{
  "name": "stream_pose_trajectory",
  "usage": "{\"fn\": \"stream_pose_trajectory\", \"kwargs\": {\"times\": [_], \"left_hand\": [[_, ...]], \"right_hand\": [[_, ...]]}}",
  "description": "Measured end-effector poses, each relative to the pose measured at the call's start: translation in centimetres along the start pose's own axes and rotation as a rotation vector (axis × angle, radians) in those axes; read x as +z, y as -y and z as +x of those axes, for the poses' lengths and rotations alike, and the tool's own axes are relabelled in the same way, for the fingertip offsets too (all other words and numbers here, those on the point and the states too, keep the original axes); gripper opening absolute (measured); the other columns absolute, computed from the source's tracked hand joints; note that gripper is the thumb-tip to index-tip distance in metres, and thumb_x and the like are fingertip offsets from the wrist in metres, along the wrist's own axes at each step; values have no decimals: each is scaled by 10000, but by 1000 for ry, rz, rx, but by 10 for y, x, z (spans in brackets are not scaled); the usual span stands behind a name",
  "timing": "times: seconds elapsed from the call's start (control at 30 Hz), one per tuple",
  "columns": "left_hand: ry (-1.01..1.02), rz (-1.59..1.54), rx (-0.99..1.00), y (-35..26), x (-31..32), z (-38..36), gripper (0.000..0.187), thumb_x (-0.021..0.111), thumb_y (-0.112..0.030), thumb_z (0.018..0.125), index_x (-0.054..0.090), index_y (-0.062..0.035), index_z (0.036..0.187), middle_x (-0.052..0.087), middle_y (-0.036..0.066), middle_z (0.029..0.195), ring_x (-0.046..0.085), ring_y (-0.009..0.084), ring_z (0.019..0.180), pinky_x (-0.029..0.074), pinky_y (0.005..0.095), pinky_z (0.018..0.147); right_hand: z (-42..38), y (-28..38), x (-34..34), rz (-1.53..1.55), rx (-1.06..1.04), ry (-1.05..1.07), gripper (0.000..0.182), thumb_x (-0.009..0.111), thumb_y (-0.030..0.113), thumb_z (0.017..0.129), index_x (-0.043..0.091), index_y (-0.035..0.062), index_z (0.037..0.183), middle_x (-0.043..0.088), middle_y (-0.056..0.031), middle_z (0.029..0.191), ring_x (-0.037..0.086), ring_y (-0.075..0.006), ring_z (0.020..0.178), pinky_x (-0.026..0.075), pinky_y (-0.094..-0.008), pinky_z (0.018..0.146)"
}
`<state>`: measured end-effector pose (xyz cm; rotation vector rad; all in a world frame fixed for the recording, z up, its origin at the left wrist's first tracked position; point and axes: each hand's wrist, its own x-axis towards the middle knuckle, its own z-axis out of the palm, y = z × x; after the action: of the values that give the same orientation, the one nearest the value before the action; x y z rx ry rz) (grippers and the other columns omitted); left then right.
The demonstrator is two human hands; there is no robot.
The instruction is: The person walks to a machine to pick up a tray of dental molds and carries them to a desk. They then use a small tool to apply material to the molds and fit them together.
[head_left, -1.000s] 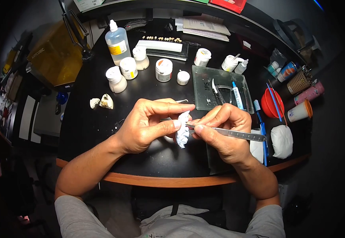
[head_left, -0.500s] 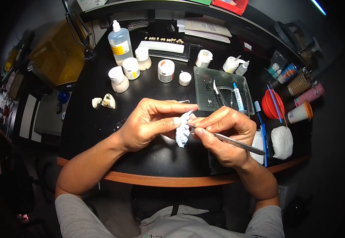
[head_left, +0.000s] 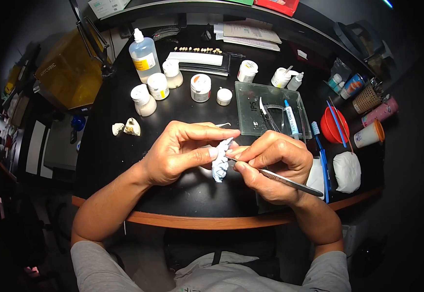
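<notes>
My left hand point(head_left: 180, 151) pinches a small white plaster dental cast point(head_left: 220, 160) between thumb and fingers, holding it above the black desk point(head_left: 109, 155). My right hand point(head_left: 270, 165) grips a thin metal knife-like tool point(head_left: 285, 180); its tip touches the cast's right side and its handle points down to the right. Both hands meet over the middle of the desk.
Several white jars point(head_left: 200, 86) and a clear liquid bottle point(head_left: 143, 54) stand at the back. A glass slab point(head_left: 270, 109) carries pliers and a tube. Two plaster pieces point(head_left: 126, 128) lie left. At right are a red bowl point(head_left: 333, 129), blue toothbrush point(head_left: 320, 155) and white lump point(head_left: 347, 171).
The tool's handle has tilted downward in my right hand, and the cast has shifted slightly left and lower. My left hand keeps its pinch.
</notes>
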<state>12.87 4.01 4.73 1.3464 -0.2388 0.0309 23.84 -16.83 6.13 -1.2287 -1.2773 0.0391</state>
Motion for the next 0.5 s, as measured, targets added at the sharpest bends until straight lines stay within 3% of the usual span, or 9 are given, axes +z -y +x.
{"fn": "stream_pose_trajectory", "kwargs": {"times": [0.13, 0.5], "left_hand": [[5, 93, 60, -5, 1, 1, 447, 667, -59, 944, 638, 70, 1371, 685, 175, 1186, 680, 224, 1125, 517, 344, 1016], [-47, 224, 51, -2, -2, 0, 430, 696, 7, 916, 675, 27, 1345, 671, 158, 1156, 664, 194, 1091, 591, 285, 858]], "right_hand": [[-2, 3, 1, 39, 81, -30, 187, 784, -96, 791, 641, 14, 747, 736, -142, 812, 765, -197, 789, 606, -296, 684], [-2, 0, -1, -92, -7, 42, 162, 781, -86, 775, 652, 10, 760, 732, -149, 812, 773, -218, 809, 623, -303, 715]]}}
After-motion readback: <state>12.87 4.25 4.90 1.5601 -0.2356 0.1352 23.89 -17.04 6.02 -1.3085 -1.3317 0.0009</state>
